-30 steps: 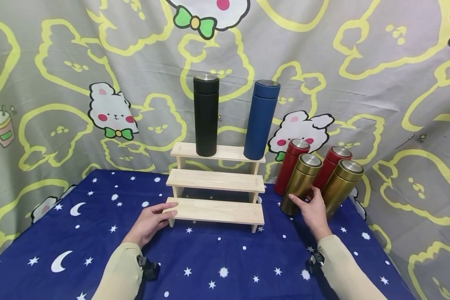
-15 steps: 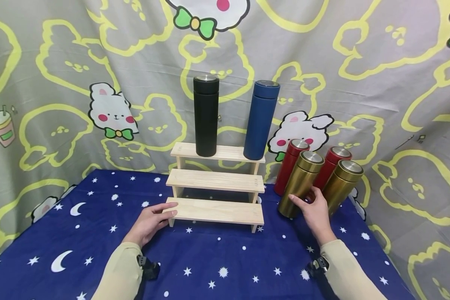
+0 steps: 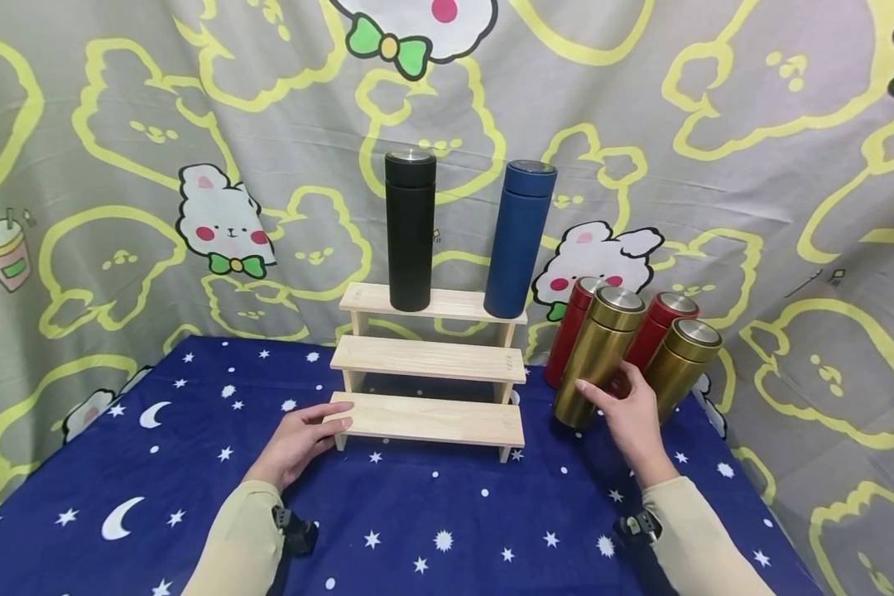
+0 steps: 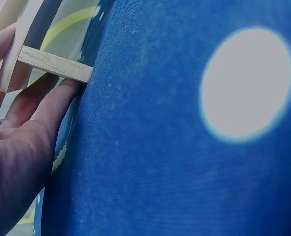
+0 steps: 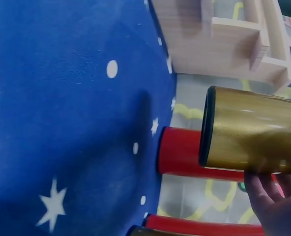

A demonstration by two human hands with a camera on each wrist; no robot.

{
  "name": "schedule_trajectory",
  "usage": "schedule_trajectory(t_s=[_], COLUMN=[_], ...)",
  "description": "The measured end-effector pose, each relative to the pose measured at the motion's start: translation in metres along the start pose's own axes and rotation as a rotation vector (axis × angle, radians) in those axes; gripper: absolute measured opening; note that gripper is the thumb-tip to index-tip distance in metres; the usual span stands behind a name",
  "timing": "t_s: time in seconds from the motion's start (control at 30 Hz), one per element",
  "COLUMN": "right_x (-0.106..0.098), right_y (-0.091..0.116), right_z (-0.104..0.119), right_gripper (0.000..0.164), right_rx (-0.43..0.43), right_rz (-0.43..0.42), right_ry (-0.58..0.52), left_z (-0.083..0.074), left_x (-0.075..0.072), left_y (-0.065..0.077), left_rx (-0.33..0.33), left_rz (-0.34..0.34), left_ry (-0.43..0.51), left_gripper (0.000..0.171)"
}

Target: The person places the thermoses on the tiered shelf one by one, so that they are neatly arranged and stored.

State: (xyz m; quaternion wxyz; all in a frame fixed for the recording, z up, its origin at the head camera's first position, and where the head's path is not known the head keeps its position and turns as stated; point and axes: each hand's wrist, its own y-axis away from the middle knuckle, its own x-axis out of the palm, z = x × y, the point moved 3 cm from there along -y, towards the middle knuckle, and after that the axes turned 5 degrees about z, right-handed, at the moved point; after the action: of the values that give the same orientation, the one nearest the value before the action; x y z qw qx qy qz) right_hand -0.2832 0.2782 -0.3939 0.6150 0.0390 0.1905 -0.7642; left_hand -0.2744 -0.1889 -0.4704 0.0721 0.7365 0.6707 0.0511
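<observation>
My right hand [image 3: 629, 418] grips a gold thermos bottle [image 3: 592, 364] low on its body, to the right of a three-step wooden stand [image 3: 432, 419]. In the right wrist view the dark base of that gold bottle is clear of the blue cloth, with a gap below. At the left end of the stand's lowest step, my left hand [image 3: 298, 443] holds on, thumb over the board. The left wrist view shows its fingers [image 4: 52, 105] beside the stand's leg [image 4: 57, 64]. Part of the gold bottle's far side is hidden by the right hand.
A black bottle [image 3: 410, 240] and a blue bottle [image 3: 520, 248] stand on the top step. Behind the held bottle are two red bottles, one at left [image 3: 566, 348] and another red bottle [image 3: 651, 331]. A second gold bottle [image 3: 674, 372] stands right of my hand. A patterned curtain [image 3: 283, 165] hangs behind.
The gold bottle in my right hand has risen off the cloth, covering more of the left red bottle. The left hand and the stand have stayed put.
</observation>
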Motion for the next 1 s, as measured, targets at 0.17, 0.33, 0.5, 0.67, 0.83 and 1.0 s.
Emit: schedule_trajectory(t_s=[0.17,0.33,0.5,0.67,0.83,1.0], right_x=[-0.001,-0.002,-0.002,-0.003,-0.004,-0.001], right_y=[0.002,0.006,0.009,0.011,0.011,0.013], right_z=[0.010,0.020,0.031,0.041,0.049,0.057], right_gripper=[0.065,0.066,0.066,0.068,0.070,0.070], right_rx=[-0.024,-0.031,-0.036,-0.038,-0.042,-0.062], right_rz=[0.003,0.017,0.049,0.107,0.130,0.156], right_ry=[0.019,0.042,0.043,0.056,0.068,0.076], left_z=[-0.001,-0.001,0.000,0.001,0.001,0.000], left_x=[0.000,0.000,0.000,0.000,0.000,0.000], left_y=[0.000,-0.001,0.000,0.000,-0.001,0.000], left_rx=[0.003,0.004,0.003,-0.001,-0.008,-0.014], left_rz=[-0.001,0.000,0.001,-0.002,-0.003,-0.006], left_ry=[0.001,0.008,0.003,-0.001,-0.006,0.000], left_gripper=[0.052,0.052,0.053,0.053,0.053,0.053])
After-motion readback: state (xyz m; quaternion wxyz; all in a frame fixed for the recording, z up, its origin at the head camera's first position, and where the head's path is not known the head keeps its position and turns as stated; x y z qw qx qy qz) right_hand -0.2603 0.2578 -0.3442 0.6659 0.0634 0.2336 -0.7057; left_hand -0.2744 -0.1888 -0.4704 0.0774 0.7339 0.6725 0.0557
